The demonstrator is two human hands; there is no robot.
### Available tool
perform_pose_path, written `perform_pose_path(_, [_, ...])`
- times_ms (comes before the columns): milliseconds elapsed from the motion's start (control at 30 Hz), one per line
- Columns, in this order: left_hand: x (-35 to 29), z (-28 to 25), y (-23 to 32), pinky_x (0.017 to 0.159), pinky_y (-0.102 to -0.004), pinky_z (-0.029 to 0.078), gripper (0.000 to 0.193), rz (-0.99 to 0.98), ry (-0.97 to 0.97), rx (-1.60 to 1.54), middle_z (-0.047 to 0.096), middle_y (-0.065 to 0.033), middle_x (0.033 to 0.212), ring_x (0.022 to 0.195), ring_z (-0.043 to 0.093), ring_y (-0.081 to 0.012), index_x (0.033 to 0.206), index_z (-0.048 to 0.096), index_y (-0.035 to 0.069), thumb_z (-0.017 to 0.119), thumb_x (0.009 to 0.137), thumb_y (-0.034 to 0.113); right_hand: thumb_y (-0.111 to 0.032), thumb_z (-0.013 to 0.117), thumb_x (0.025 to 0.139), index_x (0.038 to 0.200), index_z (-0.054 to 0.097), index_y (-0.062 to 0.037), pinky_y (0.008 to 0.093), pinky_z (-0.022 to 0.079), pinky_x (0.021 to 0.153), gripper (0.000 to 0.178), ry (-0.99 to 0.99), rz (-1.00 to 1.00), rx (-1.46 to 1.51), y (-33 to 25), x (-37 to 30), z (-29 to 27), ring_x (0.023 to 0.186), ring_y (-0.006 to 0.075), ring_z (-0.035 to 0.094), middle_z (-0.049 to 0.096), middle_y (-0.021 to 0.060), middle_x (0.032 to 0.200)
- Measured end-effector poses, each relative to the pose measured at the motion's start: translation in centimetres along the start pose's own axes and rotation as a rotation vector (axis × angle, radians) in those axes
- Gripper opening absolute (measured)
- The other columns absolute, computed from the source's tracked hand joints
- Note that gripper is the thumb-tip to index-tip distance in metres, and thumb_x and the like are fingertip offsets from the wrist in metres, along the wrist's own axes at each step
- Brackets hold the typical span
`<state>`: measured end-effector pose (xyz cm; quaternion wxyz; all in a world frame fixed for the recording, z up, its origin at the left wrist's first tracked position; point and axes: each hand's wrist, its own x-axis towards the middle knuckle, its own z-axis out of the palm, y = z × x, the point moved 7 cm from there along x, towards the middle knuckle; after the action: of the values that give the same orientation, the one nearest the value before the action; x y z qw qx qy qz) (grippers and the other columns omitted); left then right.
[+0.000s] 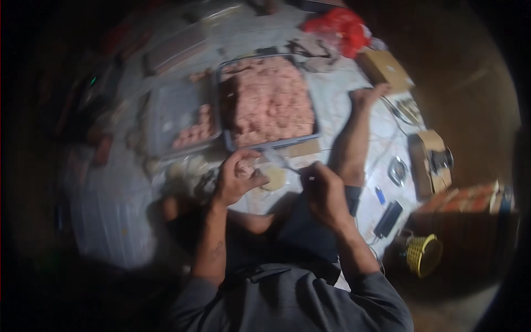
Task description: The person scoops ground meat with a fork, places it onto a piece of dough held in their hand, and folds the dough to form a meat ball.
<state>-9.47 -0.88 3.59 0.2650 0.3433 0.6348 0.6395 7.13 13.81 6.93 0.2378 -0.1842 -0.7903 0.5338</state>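
Note:
My left hand (pixel 235 180) is curled with a small pink lump (pixel 244 167) in its fingers, which looks like the minced mass in front of it. My right hand (pixel 326 193) is closed around a thin tool with a pale flat blade (pixel 278 159), perhaps a spatula or knife; blur hides its exact kind. The blade points toward my left hand. Below it, between my hands, lies a pale yellow disc (pixel 274 180). Just beyond my hands is a large tray (pixel 275 144) heaped with pink minced mass (pixel 271 102).
Left of the heap, a shallow clear tray (pixel 168 113) holds several small pink pieces (pixel 194 131). A red plastic bag (pixel 340 30) and a cardboard box (pixel 386 71) lie at the far right. My bare leg (pixel 354 141) stretches out there. Nearer are a yellow basket (pixel 424 255) and a black adapter (pixel 389 219).

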Motion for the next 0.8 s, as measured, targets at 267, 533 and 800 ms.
perform_pose_path(267, [-3.7, -1.9, -6.6, 0.066, -0.0270, 0.050, 0.029, -0.023, 0.150, 0.296, 0.066, -0.0041, 0.077, 0.070, 0.059, -0.0080, 0.088, 0.064, 0.002, 0.087, 0.075, 0.015, 0.001, 0.060, 0.089, 0.092, 0.059, 0.0043, 0.0437, 0.049, 0.067, 0.005, -0.231, -0.105, -0.225, -2.2, -1.0, 4.2, 0.078, 0.0422, 0.062, 0.062, 0.0245, 0.085])
perform_pose_path(533, [-4.5, -1.4, -3.2, 0.069, -0.0287, 0.050, 0.039, 0.172, 0.172, 0.098, 0.067, -0.0039, 0.086, 0.076, 0.059, -0.0116, 0.095, 0.061, 0.004, 0.091, 0.072, 0.016, 0.001, 0.060, 0.090, 0.091, 0.057, 0.0025, 0.0455, 0.049, 0.065, 0.003, -0.180, -0.019, -0.147, -1.7, -1.2, 3.3, 0.075, 0.0431, 0.062, 0.060, 0.0246, 0.081])
perform_pose_path(800, [-4.6, -5.3, -5.1, 0.082, -0.0273, 0.049, 0.055, 0.002, 0.154, 0.060, 0.067, -0.0035, 0.103, 0.094, 0.061, -0.0130, 0.118, 0.060, 0.003, 0.089, 0.073, 0.016, 0.008, 0.058, 0.090, 0.096, 0.058, 0.0014, 0.0294, 0.043, 0.063, 0.009, -0.113, 0.064, -0.027, 1.8, 0.3, 2.3, 0.071, 0.0144, 0.051, 0.054, 0.0087, 0.077])
